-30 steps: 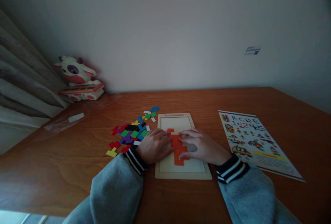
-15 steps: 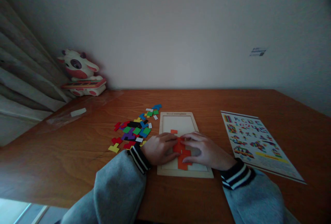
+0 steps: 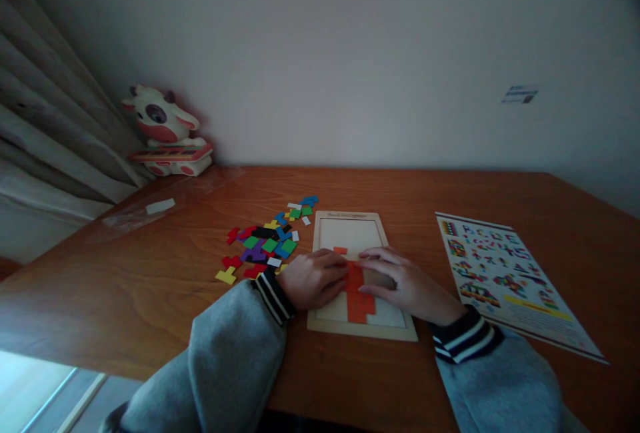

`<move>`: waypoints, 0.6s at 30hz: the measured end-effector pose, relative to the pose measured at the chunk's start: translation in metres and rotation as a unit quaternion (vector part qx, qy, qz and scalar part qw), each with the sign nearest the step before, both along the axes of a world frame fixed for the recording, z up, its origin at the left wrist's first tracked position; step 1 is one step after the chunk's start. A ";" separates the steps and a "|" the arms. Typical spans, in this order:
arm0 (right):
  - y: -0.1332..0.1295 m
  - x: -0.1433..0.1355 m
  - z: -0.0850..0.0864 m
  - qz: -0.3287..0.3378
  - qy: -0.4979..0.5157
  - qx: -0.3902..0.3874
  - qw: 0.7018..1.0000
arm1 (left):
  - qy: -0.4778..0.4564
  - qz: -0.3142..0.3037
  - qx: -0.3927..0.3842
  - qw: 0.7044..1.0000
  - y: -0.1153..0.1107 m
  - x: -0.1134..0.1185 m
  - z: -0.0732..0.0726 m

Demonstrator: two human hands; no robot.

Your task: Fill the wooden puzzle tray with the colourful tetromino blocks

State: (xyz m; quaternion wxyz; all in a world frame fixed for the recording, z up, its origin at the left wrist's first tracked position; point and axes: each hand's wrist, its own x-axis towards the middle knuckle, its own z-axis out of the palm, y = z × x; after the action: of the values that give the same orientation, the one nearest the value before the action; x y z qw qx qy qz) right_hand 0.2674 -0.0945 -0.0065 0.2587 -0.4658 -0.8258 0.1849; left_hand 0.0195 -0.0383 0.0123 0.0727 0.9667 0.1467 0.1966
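A light wooden puzzle board with a raised rim lies flat on the table. Orange block pieces sit together inside its frame, and one small orange piece shows beyond my left fingers. My left hand rests over the board's left side, fingers bent together with their tips at the left edge of the orange pieces. From the other side my right hand reaches in, thumb and fingers apart, the tips touching the orange pieces' right edge. My fingers partly hide the pieces.
Left of the board lies a loose pile of coloured puzzle pieces. A printed pattern sheet is on the right. A toy cow with a keyboard stands at the back left, near a curtain and a taped white strip.
My left thumb has drawn in beside its fingers, uncovering more of the lower orange pieces. My right hand keeps its place at their right edge. The whole view has shifted slightly.
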 end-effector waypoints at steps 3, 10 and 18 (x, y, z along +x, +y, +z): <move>0.001 0.001 -0.003 -0.005 -0.008 0.010 1.000 | 0.004 0.000 0.006 1.000 0.001 0.000 -0.001; 0.002 -0.001 -0.004 -0.024 -0.010 0.020 0.999 | 0.012 -0.010 -0.002 1.000 0.003 -0.003 -0.002; 0.003 -0.001 -0.001 -0.024 -0.011 0.011 1.000 | 0.037 -0.022 0.006 0.999 0.004 -0.006 -0.005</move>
State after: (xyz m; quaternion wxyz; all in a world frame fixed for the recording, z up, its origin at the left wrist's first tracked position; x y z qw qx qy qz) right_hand 0.2661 -0.0916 -0.0072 0.2589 -0.4844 -0.8193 0.1645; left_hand 0.0136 -0.0346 0.0073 0.0657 0.9767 0.1268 0.1600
